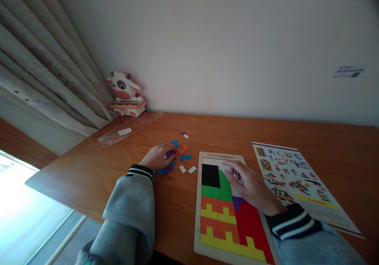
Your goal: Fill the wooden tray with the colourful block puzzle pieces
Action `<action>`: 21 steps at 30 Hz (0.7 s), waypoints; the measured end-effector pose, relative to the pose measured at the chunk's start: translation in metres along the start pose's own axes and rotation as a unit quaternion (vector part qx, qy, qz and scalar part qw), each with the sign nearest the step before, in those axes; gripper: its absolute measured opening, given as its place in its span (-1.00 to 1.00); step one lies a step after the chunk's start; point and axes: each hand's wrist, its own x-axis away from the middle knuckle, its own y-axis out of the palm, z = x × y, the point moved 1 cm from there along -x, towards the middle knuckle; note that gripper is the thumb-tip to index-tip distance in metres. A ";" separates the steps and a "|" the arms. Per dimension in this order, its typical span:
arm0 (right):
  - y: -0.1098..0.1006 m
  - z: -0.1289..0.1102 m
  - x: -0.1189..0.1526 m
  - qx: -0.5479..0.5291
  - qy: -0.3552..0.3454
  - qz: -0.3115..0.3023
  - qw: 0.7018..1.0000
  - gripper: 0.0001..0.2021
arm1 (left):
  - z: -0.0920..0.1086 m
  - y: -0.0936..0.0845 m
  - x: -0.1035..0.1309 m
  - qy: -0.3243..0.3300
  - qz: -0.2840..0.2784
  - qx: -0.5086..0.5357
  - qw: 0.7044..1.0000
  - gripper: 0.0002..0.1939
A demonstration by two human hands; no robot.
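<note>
My left hand (pixel 158 156) reaches into a loose pile of puzzle pieces, its fingers stretched over a purple piece (pixel 171 153). Around it lie blue pieces (pixel 185 157), an orange piece (pixel 183 149) and white pieces (pixel 192 169). Over the upper right of the wooden puzzle board (pixel 197 217) hovers my right hand (pixel 248 184), thumb and index finger apart with nothing visible between them. Black (pixel 211 176), green, orange, yellow, red and purple pieces fill much of the board. Its pale base shows along the top and partly under my right hand.
Right of the board lies a printed pattern sheet (pixel 296 178). A cow toy with a keyboard (pixel 126 95) stands at the back left, near a clear plastic bag (pixel 111 138). Curtains hang on the left; a wall rises behind the wooden table (pixel 219 129).
</note>
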 end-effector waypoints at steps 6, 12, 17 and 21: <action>0.001 0.002 0.002 0.004 -0.004 -0.002 1.000 -0.70 | 0.000 0.001 -0.005 0.004 -0.001 0.020 1.000 -0.72; 0.002 0.004 0.002 0.003 0.000 -0.005 1.000 -0.70 | -0.002 0.003 -0.004 -0.025 0.005 -0.008 1.000 -0.67; 0.003 0.004 0.001 0.004 0.004 -0.009 1.000 -0.70 | 0.000 0.014 -0.006 -0.031 0.021 -0.028 0.999 -0.65; 0.004 0.006 0.002 0.005 0.005 -0.010 1.000 -0.70 | 0.002 0.020 -0.009 -0.050 0.036 -0.024 0.998 -0.68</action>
